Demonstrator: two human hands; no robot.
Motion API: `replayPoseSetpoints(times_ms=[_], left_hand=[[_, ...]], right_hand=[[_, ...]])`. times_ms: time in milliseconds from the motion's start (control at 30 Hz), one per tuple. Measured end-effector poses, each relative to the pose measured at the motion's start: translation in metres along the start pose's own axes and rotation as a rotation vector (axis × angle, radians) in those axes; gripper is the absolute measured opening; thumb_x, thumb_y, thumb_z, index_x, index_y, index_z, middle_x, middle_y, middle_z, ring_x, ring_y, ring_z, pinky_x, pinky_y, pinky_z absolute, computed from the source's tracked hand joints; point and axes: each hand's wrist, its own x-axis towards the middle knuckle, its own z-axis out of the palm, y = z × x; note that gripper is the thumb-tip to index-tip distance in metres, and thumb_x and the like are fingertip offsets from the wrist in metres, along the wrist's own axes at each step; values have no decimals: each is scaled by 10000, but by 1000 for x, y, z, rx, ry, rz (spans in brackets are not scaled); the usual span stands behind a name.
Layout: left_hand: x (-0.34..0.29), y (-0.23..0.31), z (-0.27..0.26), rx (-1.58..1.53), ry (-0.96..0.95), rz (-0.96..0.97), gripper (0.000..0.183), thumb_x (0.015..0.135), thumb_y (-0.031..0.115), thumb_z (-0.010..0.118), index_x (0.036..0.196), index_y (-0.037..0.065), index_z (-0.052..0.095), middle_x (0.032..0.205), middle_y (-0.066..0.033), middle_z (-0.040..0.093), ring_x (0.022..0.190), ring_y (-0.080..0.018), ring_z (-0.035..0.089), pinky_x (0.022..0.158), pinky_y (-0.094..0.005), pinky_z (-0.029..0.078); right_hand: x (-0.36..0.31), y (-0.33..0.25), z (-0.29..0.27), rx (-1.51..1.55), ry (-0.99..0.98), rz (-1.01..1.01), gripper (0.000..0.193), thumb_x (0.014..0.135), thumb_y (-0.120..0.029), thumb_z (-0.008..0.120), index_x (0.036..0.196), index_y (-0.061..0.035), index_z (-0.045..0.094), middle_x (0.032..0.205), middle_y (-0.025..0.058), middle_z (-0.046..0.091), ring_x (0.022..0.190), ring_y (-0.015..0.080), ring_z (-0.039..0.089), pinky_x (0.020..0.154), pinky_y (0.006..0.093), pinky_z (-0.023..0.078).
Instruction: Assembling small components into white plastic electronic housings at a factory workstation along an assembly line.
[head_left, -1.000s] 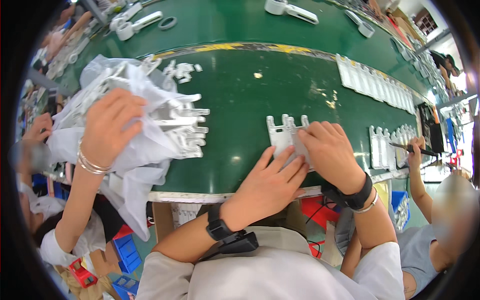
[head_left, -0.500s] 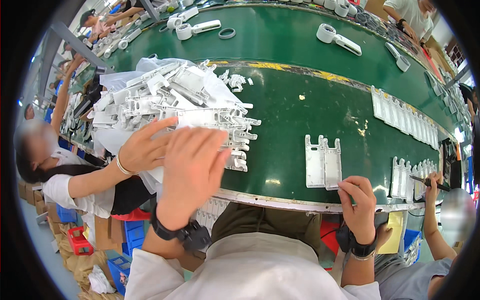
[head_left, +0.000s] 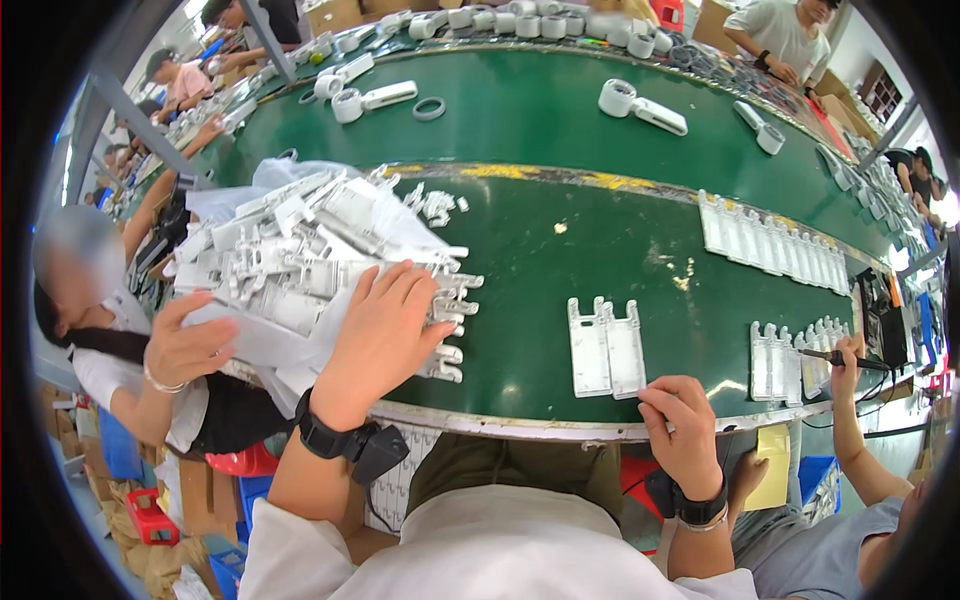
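The heap of white plastic parts (head_left: 320, 260) lay on a clear plastic bag at the left end of the green table (head_left: 560, 250), reaching over its near edge. The parts were flat, elongated mouldings lying crossed in several directions; most long axes ran from the near left toward the far right, and the ends nearest the table's centre pointed right. The left hand (head_left: 385, 335) lay palm down on the heap's right side, fingers spread apart and flat on the parts, clamped on nothing.

Two flat white plates (head_left: 605, 347) lay side by side and touching near the near edge, right of centre. Their long axes ran from near edge to far edge, notched ends pointing to the far side. The right hand (head_left: 685, 430) rested at the near edge just beside the plates' near right corner, fingers curled loosely; whether it pinched anything could not be determined.

A co-worker's hand (head_left: 190, 345) touched the heap's left side at the near left corner. A row of upright white plates (head_left: 770, 245) stood toward the right end. A second co-worker's hand (head_left: 850, 355) held a dark tool at a smaller group of plates (head_left: 790, 355) near the near right edge.
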Motion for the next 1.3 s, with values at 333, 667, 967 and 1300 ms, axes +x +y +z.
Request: replayPoseSetpoints(times_ms=[333,667,967,1300], left_hand=[[-3,-3,10,2,256,20,272,741,97,702,976,55,572,959,-104,616,940,-313,577,1014,-496,355],[-23,54,-23,-846,711,82,198,758,17,694,919,7,579,899,-115,636,846,-246,600,788,-380,483],[-24,97,32,-825,199,174,309,719,79,791,936,9,583,744,-68,634,638,-147,625,553,-268,480],[-5,99,57,-1016,102,-281,369,820,51,705,1153,5,554,642,28,450,526,-21,397,464,-189,314]], right_hand=[[2,2,13,-32,17,-140,147,757,-51,664,899,-77,636,906,64,605,897,261,599,809,375,472],[8,-13,6,-152,160,-103,184,764,-110,707,934,-88,638,942,42,594,922,244,584,821,366,466],[54,19,-22,-455,-17,133,206,841,-219,651,1011,-105,629,779,66,641,733,260,630,660,372,485],[126,19,-39,-416,-64,237,486,916,-259,537,1286,39,432,708,174,656,631,360,640,572,452,496]])
